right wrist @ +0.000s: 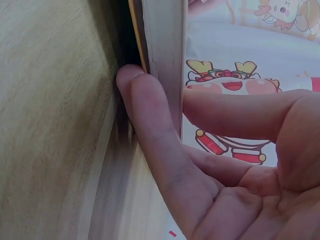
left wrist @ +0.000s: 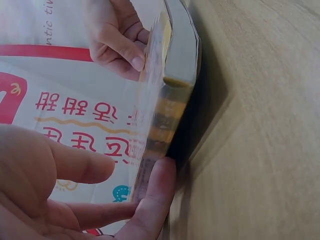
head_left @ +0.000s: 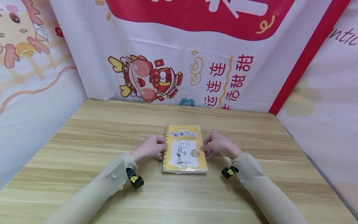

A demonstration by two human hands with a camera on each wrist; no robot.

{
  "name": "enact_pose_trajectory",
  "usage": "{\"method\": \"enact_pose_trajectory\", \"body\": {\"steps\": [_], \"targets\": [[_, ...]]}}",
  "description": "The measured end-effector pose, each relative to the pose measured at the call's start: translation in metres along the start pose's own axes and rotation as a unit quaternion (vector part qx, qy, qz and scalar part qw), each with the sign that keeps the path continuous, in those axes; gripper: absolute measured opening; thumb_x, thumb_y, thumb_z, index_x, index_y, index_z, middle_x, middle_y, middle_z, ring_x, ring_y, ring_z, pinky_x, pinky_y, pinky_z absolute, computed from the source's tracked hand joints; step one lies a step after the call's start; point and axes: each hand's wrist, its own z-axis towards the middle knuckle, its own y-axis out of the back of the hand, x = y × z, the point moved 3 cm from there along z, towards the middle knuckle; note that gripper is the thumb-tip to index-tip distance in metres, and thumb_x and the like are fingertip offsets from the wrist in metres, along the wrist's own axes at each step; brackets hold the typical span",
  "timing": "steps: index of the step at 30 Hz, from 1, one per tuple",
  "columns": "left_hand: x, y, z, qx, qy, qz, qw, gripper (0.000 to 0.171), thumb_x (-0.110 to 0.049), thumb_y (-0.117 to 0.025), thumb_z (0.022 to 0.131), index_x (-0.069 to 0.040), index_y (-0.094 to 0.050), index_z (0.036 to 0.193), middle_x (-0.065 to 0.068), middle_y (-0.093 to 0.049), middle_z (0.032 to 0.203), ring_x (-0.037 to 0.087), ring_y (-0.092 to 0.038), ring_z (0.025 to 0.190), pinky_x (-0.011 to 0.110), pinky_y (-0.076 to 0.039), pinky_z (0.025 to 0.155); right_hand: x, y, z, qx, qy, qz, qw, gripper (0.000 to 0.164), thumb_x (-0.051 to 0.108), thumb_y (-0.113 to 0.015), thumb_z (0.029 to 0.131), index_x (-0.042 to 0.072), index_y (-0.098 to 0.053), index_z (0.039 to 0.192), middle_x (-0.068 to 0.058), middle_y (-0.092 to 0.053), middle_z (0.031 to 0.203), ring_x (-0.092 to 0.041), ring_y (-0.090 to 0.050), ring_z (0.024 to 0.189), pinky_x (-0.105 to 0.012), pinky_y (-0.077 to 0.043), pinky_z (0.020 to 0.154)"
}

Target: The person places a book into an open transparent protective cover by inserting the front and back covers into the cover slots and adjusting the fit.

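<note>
A yellow paperback book (head_left: 183,149), with a cartoon figure and Chinese title on its cover, lies face up, its striped spine (left wrist: 162,120) to the left. My left hand (head_left: 150,148) is at the spine side; in the left wrist view its fingertips (left wrist: 162,175) touch the spine's lower edge while the thumb stands off the cover. At the opposite side, my right hand (head_left: 219,145) pinches the page edge (right wrist: 162,55), thumb on the cover and fingers (right wrist: 150,102) at the underside. A dark gap shows between book and table in both wrist views.
The wood-grain table (head_left: 84,149) spreads around the book on all sides. A printed cloth (head_left: 167,40) with red lettering and a cartoon dragon hangs at the table's back edge. Pale patterned cloths flank it left and right. Each sleeve cuff carries a black wrist strap (head_left: 135,179).
</note>
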Motion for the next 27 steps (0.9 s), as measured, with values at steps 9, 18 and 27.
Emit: {"method": "enact_pose_trajectory", "body": {"steps": [9,18,27], "targets": [[-0.0026,-0.0024,-0.0015,-0.011,0.008,-0.003,0.9999,0.019,-0.013,-0.053,0.095,0.003,-0.063,0.099,0.014,-0.062,0.093,0.022,-0.066,0.072,0.03,-0.055,0.064,-0.0008,-0.0001,0.0005,-0.004,0.001,-0.007,1.0,0.006,0.002,-0.067,0.085,-0.002,-0.066,0.088,-0.014,-0.066,0.081,-0.025,-0.066,0.071,-0.036,-0.055,0.066],[-0.0045,-0.0016,-0.0048,-0.013,-0.008,0.038,0.9992,0.022,-0.018,-0.054,0.096,0.0,-0.065,0.102,0.014,-0.06,0.087,0.023,-0.065,0.068,0.03,-0.054,0.063,-0.0029,-0.0008,0.0012,-0.008,0.005,-0.018,1.0,0.006,0.002,-0.067,0.085,-0.003,-0.064,0.087,-0.014,-0.065,0.081,-0.025,-0.066,0.069,-0.036,-0.055,0.065],[-0.0076,-0.0013,-0.0074,-0.027,-0.031,0.086,0.9954,0.022,-0.019,-0.052,0.097,-0.002,-0.066,0.094,0.01,-0.063,0.084,0.02,-0.065,0.068,0.03,-0.053,0.062,-0.0013,-0.0008,0.0019,-0.003,0.014,-0.05,0.999,0.006,0.004,-0.068,0.084,-0.001,-0.065,0.087,-0.013,-0.066,0.079,-0.025,-0.066,0.069,-0.035,-0.055,0.064]]}}
